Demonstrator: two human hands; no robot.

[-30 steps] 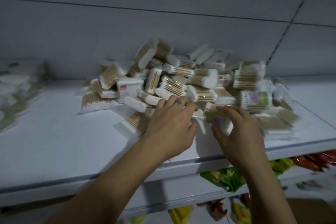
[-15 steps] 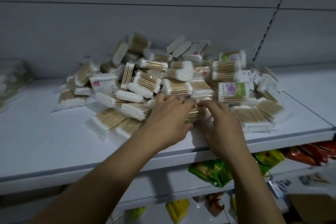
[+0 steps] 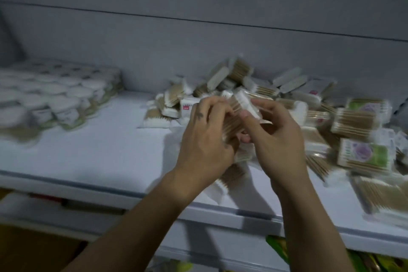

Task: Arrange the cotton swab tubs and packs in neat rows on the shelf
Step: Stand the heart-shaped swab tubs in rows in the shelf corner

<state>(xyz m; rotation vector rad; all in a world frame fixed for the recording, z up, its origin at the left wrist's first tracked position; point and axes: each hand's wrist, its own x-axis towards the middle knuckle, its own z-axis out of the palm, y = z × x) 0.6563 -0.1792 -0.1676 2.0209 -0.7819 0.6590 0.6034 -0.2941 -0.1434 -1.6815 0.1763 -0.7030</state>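
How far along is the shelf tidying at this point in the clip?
Done: the round white-lidded tubs stand in neat rows at the left of the white shelf. In hand: the left hand and right hand together grip clear packs of wooden-stick swabs above it. Left: the jumbled heap of swab packs on the right is unsorted.

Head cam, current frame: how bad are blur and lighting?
Head view: dim, bluish light, no glare; motion blur smears the tubs at left and the pile of packs at right; left hand, right hand and the held packs are sharper; faint shadow on the shelf by the left hand.
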